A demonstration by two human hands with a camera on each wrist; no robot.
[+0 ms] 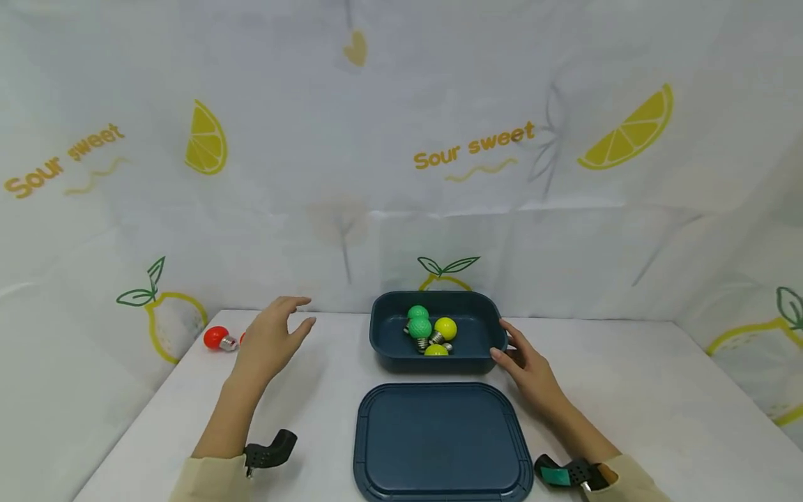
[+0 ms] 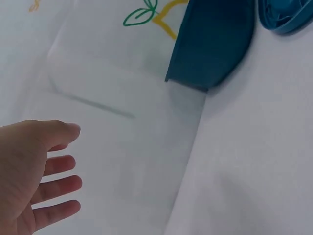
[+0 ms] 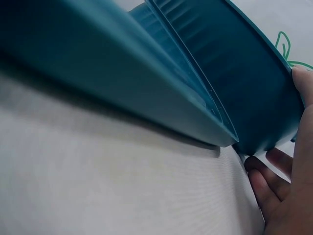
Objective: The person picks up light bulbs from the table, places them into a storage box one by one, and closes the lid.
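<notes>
Right hand (image 1: 532, 371): its grip was clamped around the right end of a dark blue plastic tub (image 1: 408, 364), apparently to steady it.
Left hand (image 1: 268, 339): its empty grip hung apart near round red metal-based bulbs (image 1: 215, 337), seemingly wide enough for one.
Round green bulbs (image 1: 419, 328) and round yellow bulbs (image 1: 446, 328): lay inside the tub, walls checking any rolling.
Flat dark blue panel (image 1: 442, 439): lay before the tub, leaving its mouth uncovered.
</notes>
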